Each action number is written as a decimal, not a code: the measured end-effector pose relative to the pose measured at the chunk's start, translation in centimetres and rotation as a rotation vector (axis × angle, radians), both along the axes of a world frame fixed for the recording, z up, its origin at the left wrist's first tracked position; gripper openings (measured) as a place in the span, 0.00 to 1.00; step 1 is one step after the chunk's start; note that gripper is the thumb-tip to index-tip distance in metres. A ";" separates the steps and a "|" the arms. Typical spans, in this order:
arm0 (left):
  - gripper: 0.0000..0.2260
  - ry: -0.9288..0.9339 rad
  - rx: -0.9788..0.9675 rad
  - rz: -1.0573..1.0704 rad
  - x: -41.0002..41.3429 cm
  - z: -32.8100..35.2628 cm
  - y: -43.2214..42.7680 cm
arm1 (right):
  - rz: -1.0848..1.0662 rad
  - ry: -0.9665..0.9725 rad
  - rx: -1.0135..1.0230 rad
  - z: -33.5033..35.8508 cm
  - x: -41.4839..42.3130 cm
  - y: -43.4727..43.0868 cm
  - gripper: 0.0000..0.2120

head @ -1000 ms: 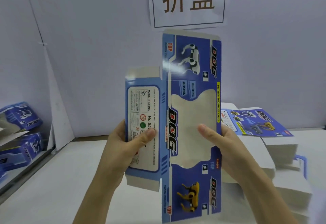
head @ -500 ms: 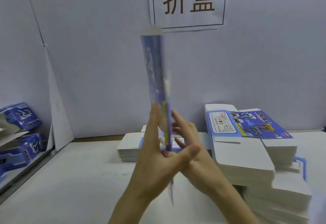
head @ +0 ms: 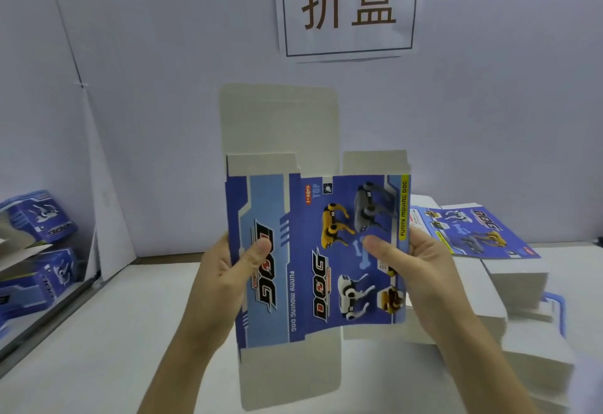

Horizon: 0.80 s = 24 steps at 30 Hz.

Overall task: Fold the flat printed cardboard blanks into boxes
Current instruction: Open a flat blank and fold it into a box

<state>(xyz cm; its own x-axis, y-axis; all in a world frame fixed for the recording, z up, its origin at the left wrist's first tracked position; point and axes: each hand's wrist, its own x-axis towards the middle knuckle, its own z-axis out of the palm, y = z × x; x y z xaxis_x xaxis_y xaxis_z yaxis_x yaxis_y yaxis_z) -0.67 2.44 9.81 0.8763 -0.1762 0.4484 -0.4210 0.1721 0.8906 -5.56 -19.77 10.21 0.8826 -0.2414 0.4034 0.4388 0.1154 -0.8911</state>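
A flat blue printed cardboard blank [head: 303, 250] with "DOG" lettering and toy dog pictures is held upright in front of me, above the table. Its plain white flaps stick out at the top and bottom. My left hand [head: 225, 280] grips the blank's left edge, thumb on the printed face. My right hand [head: 417, 276] grips the right edge, thumb pressed near the bone picture. The fingers of both hands are hidden behind the card.
Stacks of flat blanks [head: 509, 270] lie on the white table [head: 98, 332] at the right, the top one printed side up. Folded blue boxes [head: 39, 218] sit at the left edge. A sign [head: 349, 6] hangs on the back wall.
The blank was turned round: first its windowed side faced me, then it was edge-on between both hands, and now its other printed face is toward me, a hand at each side.
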 end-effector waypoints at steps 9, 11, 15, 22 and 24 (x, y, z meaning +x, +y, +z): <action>0.13 0.036 -0.008 0.083 0.4 -0.5 -0.9 | -0.031 0.002 -0.005 -0.6 0.7 0.3 0.09; 0.12 -0.044 0.021 0.176 0.1 -0.4 -1.4 | -0.075 -0.017 0.004 -0.9 0.9 0.8 0.09; 0.35 -0.098 0.112 0.091 -0.5 -0.1 -1.9 | -0.014 -0.075 -0.087 -0.6 0.5 2.1 0.10; 0.28 -0.202 0.305 -0.003 0.0 -1.0 -0.8 | 0.150 -0.102 0.214 0.7 0.6 1.3 0.24; 0.28 -0.228 0.384 0.095 -0.1 -1.0 -0.9 | 0.153 -0.142 0.255 0.7 0.3 1.1 0.20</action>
